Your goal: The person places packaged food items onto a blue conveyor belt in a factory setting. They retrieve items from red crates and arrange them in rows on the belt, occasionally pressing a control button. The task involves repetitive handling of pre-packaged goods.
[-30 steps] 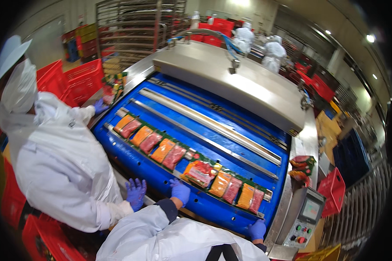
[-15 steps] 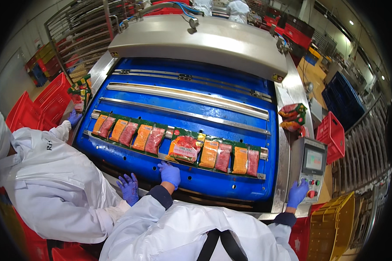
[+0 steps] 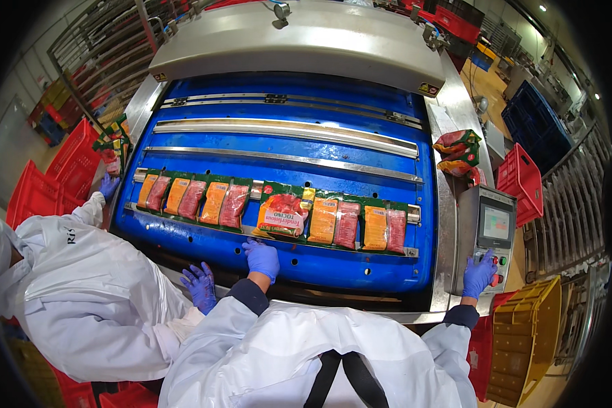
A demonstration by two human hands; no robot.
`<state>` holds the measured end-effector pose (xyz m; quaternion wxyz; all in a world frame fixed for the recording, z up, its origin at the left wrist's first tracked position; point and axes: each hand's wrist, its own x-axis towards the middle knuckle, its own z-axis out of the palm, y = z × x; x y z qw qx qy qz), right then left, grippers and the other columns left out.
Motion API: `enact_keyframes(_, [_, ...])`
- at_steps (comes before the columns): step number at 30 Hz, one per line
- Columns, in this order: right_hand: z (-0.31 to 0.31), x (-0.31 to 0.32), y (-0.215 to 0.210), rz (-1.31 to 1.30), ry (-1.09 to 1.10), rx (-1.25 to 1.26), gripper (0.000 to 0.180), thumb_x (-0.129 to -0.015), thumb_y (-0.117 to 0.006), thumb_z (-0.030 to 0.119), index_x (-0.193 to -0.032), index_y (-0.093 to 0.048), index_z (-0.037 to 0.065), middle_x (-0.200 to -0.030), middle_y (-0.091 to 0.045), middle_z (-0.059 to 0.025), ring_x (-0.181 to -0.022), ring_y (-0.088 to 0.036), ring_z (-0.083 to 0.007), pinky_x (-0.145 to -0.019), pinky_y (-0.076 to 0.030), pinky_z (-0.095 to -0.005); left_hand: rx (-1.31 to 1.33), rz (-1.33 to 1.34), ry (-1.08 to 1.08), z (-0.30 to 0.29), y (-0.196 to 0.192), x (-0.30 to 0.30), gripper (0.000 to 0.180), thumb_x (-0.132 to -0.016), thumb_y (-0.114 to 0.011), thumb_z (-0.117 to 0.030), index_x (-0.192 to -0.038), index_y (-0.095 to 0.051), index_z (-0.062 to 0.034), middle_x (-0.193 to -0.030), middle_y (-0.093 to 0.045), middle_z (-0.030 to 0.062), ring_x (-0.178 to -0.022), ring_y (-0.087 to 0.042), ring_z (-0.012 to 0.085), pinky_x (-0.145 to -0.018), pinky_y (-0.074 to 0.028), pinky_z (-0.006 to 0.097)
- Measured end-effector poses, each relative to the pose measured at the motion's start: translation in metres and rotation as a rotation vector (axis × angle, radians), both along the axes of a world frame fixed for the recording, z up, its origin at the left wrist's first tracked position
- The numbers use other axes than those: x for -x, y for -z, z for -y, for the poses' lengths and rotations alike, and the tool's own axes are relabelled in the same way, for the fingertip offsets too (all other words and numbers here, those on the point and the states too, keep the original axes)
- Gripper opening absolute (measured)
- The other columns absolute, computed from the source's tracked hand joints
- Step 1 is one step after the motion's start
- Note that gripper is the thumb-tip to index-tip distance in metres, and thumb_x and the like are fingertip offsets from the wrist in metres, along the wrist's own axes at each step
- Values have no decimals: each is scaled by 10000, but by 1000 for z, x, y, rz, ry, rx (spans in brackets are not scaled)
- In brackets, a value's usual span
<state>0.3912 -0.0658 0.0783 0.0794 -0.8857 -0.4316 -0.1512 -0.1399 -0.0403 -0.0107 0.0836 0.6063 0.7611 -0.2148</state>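
Note:
My left hand, in a blue glove, lies with its fingers stretched out on the blue bed of a packing machine. Its fingertips are at the metal strip just below a printed food pouch. To either side, several flat pouches with orange and red-pink panels, such as this pouch, lie in a row along the strip. At the right, my gloved right hand is over the control panel, fingers extended among the coloured buttons. Neither hand holds anything.
A co-worker stands close at my left, one gloved hand near the machine's edge, the other beside stacked pouches. A raised steel lid spans the back. More pouches sit right; red and yellow crates stand beyond.
My right hand has moved up the panel, its fingers now at the buttons. My left hand stays by the pouch row. The view has tilted slightly downward.

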Motion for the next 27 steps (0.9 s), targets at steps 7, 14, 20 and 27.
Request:
enact_keyframes(7, [2, -4, 7, 61, -84, 54, 779, -718, -687, 291, -1363, -317, 62, -1106, -570, -196, -1044, -487, -372, -881, -384, -461, 60, 17, -42, 0, -14, -4, 474, -826, -516, -213, -1218, -492, 54, -1331, -364, 290, -1185, -366, 500, -900, -397, 486])
enact_keyframes(14, [18, -26, -17, -134, -167, 89, 775, -705, -700, 291, -1356, -337, 81, -1036, -585, -213, -1000, -514, -384, -809, -428, -424, -93, 17, -19, 14, -4, -2, 592, -797, -575, -296, -1247, -442, 65, -1317, -378, 280, -1200, -360, 466, -936, -381, 453])
enact_keyframes(20, [92, 0, 35, -238, -434, -442, 613, -715, -697, 239, -1253, -467, 58, -922, -612, -202, -861, -582, -337, -751, -452, -405, -100, 403, 39, 71, -17, 10, 690, -742, -619, -485, -1181, -504, 36, -1305, -395, 272, -1197, -398, 380, -950, -387, 420])
enact_keyframes(27, [211, 92, 41, -583, -584, -177, 485, -719, -679, 274, -1145, -557, 78, -927, -623, -186, -904, -580, -335, -790, -458, -416, -250, 733, 284, 181, -1, -21, 562, -764, -642, -379, -1122, -559, 46, -1094, -579, 234, -1008, -556, 360, -894, -428, 398])
